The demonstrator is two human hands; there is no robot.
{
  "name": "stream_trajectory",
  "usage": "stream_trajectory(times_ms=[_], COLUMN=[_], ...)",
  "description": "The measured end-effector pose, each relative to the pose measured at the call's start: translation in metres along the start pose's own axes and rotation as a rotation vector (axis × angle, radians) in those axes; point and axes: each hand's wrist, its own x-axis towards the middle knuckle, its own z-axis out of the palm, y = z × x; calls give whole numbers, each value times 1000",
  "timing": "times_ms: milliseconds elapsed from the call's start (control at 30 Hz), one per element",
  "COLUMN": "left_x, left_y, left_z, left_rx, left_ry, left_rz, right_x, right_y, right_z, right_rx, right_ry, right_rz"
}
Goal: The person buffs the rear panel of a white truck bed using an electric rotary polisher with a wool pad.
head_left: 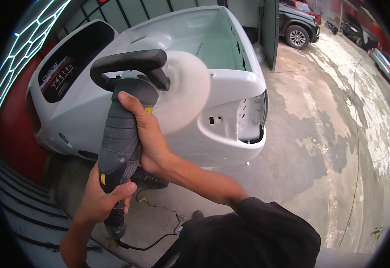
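Both my hands hold a dark grey electric polisher with a black loop handle. Its pale round pad looks blurred, as if spinning, and lies over the side of a white pickup truck's body. My right hand grips the body of the tool near its head, thumb along the top. Lower down, my left hand is closed around the rear handle. From the handle's end runs a black power cord. Whether the pad touches the paint cannot be told. The tail lamp recess is bare of its lamp.
The cord and a yellow-tipped cable lie on the concrete floor near my foot. Ribbed panels stand at the lower left. A dark door and a parked dark vehicle are beyond the truck.
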Motion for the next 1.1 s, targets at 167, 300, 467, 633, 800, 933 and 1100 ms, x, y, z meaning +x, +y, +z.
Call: stream_trajectory(times_ms=[167, 300, 467, 633, 800, 933, 1100], left_x=[-9, -14, -13, 15, 40, 44, 39], left_y=[-46, -91, -156, -205, -172, -152, -163], left_z=[-41, -52, -29, 24, 88, 109, 112], left_rx=[-82, -128, 3, 378, 145, 68, 118], left_ry=[151, 246, 294, 221, 10, -197, -92], left_rz=[8, 45, 49, 460, 556, 280, 395], right_x=[32, 33, 13, -42, -96, -100, -102], right_y=[59, 89, 95, 66, 30, -16, 5], right_z=[9, 3, -44, -126, -202, -147, -185], right_rx=[14, -54, -159, -58, -108, -242, -325], right_ry=[-34, -42, -62, -209, -127, -208, -117], right_rz=[117, 140, 69, 90, -132, -387, -313])
